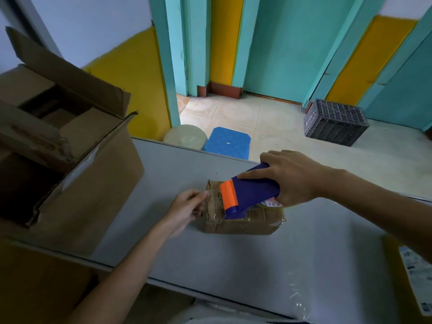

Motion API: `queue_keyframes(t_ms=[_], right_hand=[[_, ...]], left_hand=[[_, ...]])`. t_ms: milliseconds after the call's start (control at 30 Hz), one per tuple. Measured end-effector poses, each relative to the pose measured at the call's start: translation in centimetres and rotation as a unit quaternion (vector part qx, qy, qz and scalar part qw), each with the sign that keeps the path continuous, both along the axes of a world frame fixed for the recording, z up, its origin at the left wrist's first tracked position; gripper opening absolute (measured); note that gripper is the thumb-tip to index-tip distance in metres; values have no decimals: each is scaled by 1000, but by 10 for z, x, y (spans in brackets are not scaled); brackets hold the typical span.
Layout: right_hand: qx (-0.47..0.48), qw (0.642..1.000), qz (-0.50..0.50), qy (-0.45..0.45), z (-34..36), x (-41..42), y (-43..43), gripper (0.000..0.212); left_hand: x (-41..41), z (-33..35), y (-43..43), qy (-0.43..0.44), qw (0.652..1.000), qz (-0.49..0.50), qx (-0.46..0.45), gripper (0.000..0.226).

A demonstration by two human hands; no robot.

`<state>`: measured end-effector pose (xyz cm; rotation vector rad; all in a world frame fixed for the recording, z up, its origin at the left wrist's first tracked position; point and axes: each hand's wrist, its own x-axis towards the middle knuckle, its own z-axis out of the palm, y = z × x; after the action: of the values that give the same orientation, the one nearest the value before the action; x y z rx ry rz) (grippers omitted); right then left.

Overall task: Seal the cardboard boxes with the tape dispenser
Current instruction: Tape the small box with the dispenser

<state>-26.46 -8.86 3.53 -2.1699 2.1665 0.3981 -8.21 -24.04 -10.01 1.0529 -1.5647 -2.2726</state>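
One tape dispenser (252, 192), one small box (245, 226), one large box (93, 183)

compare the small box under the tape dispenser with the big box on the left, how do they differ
The small box is far smaller than the big box. The small box is closed, while the big box stands open with its flaps up. The left hand holds the small box's end and the right hand holds the tape dispenser on its top; nothing touches the big box. Both are brown cardboard.
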Motion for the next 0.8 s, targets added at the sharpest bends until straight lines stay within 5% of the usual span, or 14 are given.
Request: queue_keyframes(t_ms=[67, 333, 533, 800], right_hand=[[4, 1000, 0, 1, 0, 0, 1, 73], [33, 999, 4, 7, 2, 4, -1, 72], [22, 1000, -1, -3, 1, 6, 0, 71], [23, 1000, 2, -10, -3, 7, -7, 74]], left_hand=[[2, 4, -2, 18, 1000, -1, 7, 13], [0, 11, -10, -32, 967, 62, -244, 27], [-3, -27, 17, 4, 985, 115, -130, 26], [-8, -47, 26, -71, 972, 155, -164, 14]])
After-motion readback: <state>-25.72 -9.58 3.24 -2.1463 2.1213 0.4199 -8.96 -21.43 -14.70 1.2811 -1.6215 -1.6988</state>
